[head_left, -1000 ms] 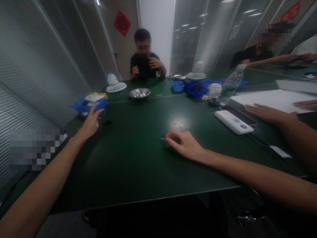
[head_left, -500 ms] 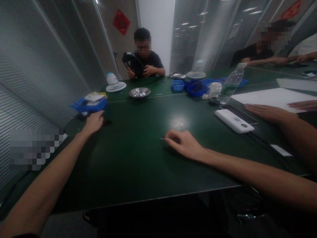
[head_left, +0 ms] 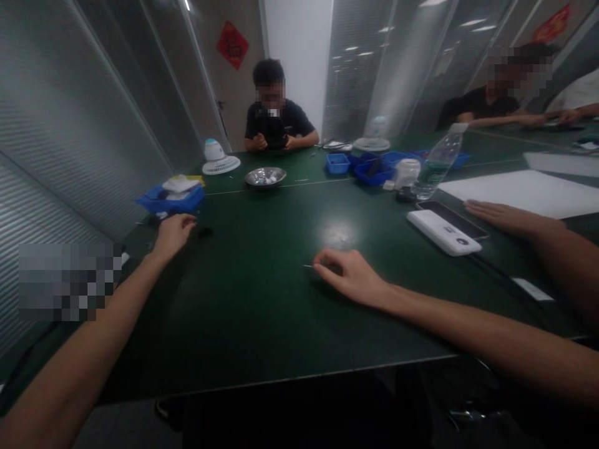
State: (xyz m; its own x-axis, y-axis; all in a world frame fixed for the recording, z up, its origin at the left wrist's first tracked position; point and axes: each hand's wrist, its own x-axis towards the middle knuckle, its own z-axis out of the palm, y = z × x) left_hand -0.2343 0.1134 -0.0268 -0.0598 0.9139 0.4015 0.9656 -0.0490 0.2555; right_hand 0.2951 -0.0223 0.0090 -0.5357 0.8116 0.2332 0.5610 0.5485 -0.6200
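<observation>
My right hand [head_left: 350, 275] rests at the middle of the green table [head_left: 243, 312]. Its thumb and forefinger are pinched on a thin, pale needle-like piece [head_left: 307, 266], whose tip sticks out to the left. At the far left, my left hand [head_left: 173, 237] is held just in front of a blue basket [head_left: 175, 201] with white and yellow things in it. The fingertips of that hand are drawn together; whatever is between them is too small to make out. A small dark object [head_left: 156, 221] lies beside the basket, partly behind the hand.
Toward the back stands a metal bowl [head_left: 265, 178] with small pieces, near a white fan [head_left: 219, 163]. To the right are blue baskets [head_left: 373, 174], a water bottle [head_left: 438, 163], a white power bank [head_left: 443, 232], a phone [head_left: 452, 218] and a neighbour's hand [head_left: 510, 219]. Another person [head_left: 281, 125] sits opposite.
My left hand's fingers have curled in from a flatter reach beside the basket. My right hand keeps its pinch in place. The person opposite has shifted the black object they hold.
</observation>
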